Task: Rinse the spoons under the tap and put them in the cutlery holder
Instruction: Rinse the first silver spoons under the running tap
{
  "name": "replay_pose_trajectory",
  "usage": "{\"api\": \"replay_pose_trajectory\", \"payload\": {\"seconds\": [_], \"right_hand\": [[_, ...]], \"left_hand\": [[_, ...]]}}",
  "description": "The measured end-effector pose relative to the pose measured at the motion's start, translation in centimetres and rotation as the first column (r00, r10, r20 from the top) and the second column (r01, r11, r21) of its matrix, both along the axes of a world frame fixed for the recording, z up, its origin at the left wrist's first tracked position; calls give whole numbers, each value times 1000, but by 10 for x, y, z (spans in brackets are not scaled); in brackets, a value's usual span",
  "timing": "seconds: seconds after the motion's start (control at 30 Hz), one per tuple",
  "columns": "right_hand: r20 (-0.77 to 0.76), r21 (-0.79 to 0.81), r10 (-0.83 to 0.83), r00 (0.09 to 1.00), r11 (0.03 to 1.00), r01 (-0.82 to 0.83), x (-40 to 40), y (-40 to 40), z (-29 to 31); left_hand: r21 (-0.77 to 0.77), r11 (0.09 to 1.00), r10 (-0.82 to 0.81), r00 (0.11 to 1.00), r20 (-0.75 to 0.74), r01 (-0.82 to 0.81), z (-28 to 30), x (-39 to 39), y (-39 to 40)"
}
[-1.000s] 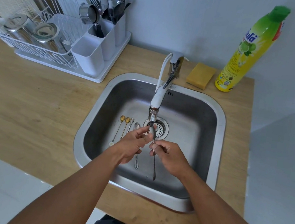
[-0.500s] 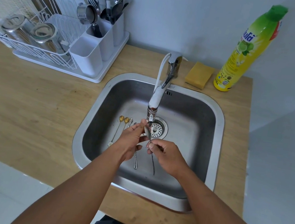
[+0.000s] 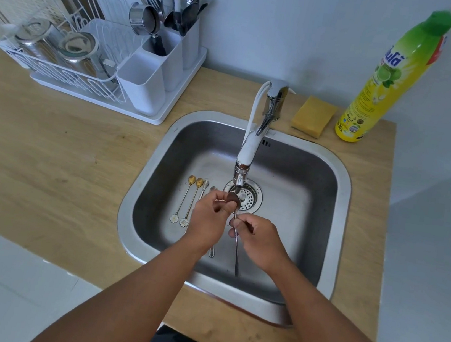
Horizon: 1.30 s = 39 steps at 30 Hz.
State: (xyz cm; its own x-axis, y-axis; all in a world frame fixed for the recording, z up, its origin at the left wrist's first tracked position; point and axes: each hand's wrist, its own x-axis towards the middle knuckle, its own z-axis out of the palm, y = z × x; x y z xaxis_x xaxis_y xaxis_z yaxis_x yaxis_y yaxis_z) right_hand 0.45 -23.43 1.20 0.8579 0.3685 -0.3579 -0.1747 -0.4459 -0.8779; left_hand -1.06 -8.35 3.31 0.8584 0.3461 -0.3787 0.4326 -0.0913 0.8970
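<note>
A silver spoon point(image 3: 235, 247) is held under the tap point(image 3: 247, 150) spout, over the drain of the steel sink point(image 3: 337, 215). My right hand point(image 3: 259, 241) pinches its handle. My left hand point(image 3: 209, 217) has its fingertips on the spoon's bowl. Two gold spoons point(image 3: 185, 200) with flower ends lie on the sink floor to the left, with two more silver spoons beside them, partly hidden by my left hand. The white cutlery holder point(image 3: 156, 74) stands on the counter at the back left, with forks and spoons in its far compartments.
A white dish rack point(image 3: 59, 66) with steel cups sits left of the holder. A yellow sponge point(image 3: 313, 116) and a green-yellow dish soap bottle point(image 3: 387, 86) stand behind the sink on the right. The wooden counter point(image 3: 46, 160) surrounds the sink.
Both hands stay under the spout with the spoon; my left fingers have shifted slightly along its bowl. The view has drifted a little.
</note>
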Motion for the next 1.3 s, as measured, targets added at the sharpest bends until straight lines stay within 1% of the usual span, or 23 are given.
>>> {"api": "replay_pose_trajectory", "payload": {"seconds": [0.07,0.17,0.23,0.3,0.4,0.5,0.53,0.7,0.77,0.87,0.93,1.0,1.07,1.13,1.2,1.3], "right_hand": [[3,-10,-4,1000,1000,4,3,2,1],[-34,22,-79,996,997,79,8,5,4],[-70,51,-122,990,991,126,13,8,8],[-80,67,-150,985,985,156,20,11,11],[-83,88,-187,979,977,195,30,16,15],[-127,137,-195,972,968,212,38,18,16],[-139,145,-191,972,967,211,40,18,17],[-159,156,-236,959,953,261,55,7,21],[-176,166,-250,952,946,279,56,6,23],[-177,171,-238,955,948,268,47,11,23],[-193,199,-222,956,945,260,41,14,24],[-198,197,-224,954,945,263,42,16,26],[-180,161,-254,950,945,284,46,17,27],[-163,133,-296,941,939,318,50,17,27],[-175,140,-337,925,922,362,54,15,27],[-205,168,-348,915,908,383,52,13,26]], "left_hand": [[42,999,19,1000,8,-19,1,-2,-1],[97,995,11,1000,29,-14,5,-3,0],[164,987,4,1000,-13,-2,5,-5,2],[180,984,-6,998,-63,17,2,-10,3],[132,987,-73,984,-163,95,-4,-16,3],[-27,989,-149,962,-227,146,-6,-18,0],[-53,986,-168,959,-230,160,-6,-18,-1],[-50,976,-218,954,-206,212,-6,-20,5],[-88,972,-231,954,-192,217,-3,-19,6],[-152,976,-182,966,-186,154,4,-8,4],[-147,983,-139,971,-194,111,6,-2,3],[-138,985,-131,976,-176,108,4,0,4],[-135,983,-142,978,-154,122,3,-5,5],[-92,983,-174,969,-173,160,0,-13,9],[-63,976,-216,951,-221,207,-4,-22,12],[-128,973,-222,935,-277,193,-3,-24,16]]}}
